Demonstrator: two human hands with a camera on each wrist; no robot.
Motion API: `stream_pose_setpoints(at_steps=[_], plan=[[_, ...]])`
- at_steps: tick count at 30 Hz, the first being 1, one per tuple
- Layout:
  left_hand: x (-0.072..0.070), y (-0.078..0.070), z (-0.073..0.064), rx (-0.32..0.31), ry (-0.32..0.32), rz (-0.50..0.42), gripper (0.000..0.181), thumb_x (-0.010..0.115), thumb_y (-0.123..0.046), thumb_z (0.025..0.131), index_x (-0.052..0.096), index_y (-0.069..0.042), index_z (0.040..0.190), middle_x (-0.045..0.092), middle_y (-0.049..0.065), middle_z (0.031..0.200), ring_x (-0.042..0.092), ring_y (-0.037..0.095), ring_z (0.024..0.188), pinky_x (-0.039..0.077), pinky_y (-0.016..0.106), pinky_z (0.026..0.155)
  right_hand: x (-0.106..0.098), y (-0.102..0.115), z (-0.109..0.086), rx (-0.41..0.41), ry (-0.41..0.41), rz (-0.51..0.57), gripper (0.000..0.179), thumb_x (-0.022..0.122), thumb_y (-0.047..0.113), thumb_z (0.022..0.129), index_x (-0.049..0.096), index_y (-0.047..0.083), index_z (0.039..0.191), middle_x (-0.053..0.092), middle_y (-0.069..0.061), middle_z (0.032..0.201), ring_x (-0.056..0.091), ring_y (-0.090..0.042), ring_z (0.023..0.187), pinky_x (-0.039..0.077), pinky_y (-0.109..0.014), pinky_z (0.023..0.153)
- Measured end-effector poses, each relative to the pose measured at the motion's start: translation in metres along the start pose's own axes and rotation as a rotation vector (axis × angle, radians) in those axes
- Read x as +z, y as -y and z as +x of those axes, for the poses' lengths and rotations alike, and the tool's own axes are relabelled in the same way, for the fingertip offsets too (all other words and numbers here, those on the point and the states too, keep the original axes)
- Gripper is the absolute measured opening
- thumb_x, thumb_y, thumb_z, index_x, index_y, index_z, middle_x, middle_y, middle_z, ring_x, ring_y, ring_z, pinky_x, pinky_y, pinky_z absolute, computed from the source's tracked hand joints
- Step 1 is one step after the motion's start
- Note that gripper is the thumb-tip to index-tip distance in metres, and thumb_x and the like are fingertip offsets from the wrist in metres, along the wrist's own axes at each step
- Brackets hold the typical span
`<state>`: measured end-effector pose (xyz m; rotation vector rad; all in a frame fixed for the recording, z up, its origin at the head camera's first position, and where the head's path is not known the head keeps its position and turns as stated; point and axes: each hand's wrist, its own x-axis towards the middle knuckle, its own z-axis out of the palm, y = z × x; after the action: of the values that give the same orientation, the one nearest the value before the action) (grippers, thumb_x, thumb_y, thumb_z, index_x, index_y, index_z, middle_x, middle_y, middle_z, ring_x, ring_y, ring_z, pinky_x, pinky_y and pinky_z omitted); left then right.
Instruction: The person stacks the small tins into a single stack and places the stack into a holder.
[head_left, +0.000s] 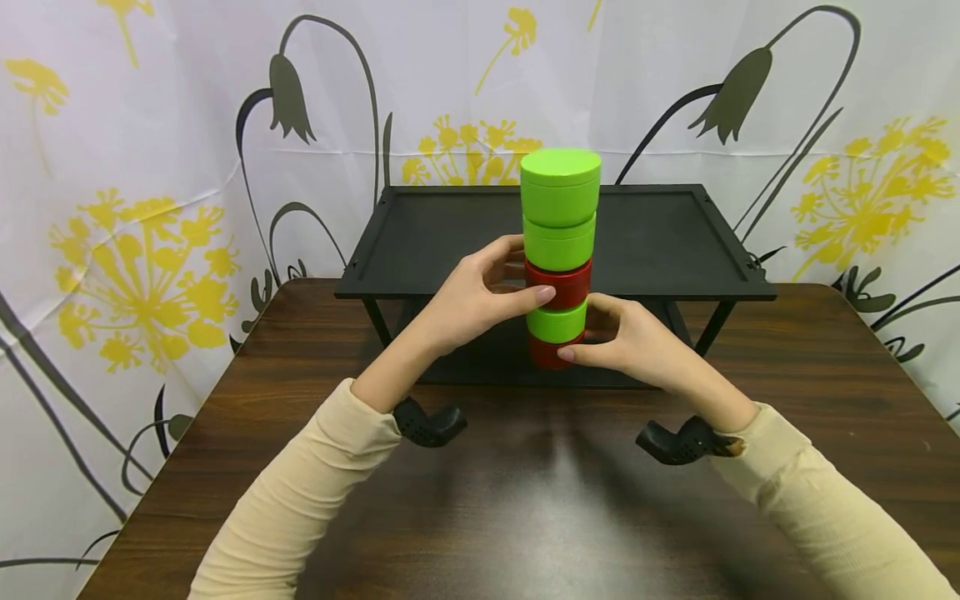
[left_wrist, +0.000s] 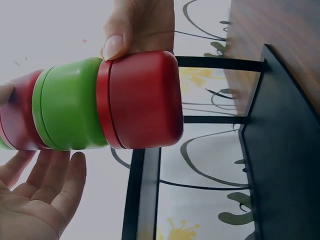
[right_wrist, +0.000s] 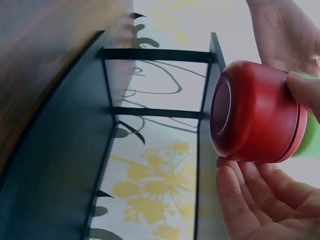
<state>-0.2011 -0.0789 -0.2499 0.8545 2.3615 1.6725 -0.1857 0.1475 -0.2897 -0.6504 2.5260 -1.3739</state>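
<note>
Five-tier is avoided here: a stack of several round lidded jars, green and red, stands upright between both hands, in the air before the rack. Its top is a green jar point(head_left: 561, 187), with a second green jar point(head_left: 559, 243) below. My left hand point(head_left: 480, 292) grips the middle red jar point(head_left: 568, 285), its thumb across the front. Under that is a green jar point(head_left: 557, 323). The lowest red jar point(right_wrist: 255, 112) shows its bare base in the right wrist view. My right hand point(head_left: 633, 346) holds this lowest jar, thumb in front and fingers behind.
A black two-level rack point(head_left: 660, 242) stands on the brown wooden table point(head_left: 480, 500), right behind the jars. Its lower shelf point(left_wrist: 285, 145) and side bars show in the wrist views. A flower-patterned curtain point(head_left: 187, 125) hangs behind the table.
</note>
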Motion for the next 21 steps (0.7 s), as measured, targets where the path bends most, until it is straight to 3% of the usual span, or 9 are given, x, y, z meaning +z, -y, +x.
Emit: stream_pose_setpoints(at_steps=[15,21], plan=[[-0.009,-0.012,0.015,0.04,-0.011,-0.074,0.054,0.061,-0.014,0.091,0.043,-0.016,0.142,0.051,0.006,0.138,0.054,0.022,0.123,0.053,0.039,0.094,-0.015,0.018,0.011,0.01,-0.009,0.016,0.051,0.071,0.02,0.086,0.051,0.007,0.131,0.062,-0.012,0.125,0.061,-0.027,0.115,0.052,-0.044,0.095],[-0.012,-0.012,0.018,0.05,-0.033,-0.089,0.057,0.062,-0.013,0.09,0.039,-0.015,0.142,0.052,0.009,0.136,0.053,0.023,0.124,0.05,0.039,0.099,-0.018,0.019,0.016,0.016,0.0,0.045,0.051,0.07,0.019,0.087,0.05,0.005,0.132,0.06,-0.013,0.127,0.059,-0.027,0.117,0.051,-0.044,0.097]])
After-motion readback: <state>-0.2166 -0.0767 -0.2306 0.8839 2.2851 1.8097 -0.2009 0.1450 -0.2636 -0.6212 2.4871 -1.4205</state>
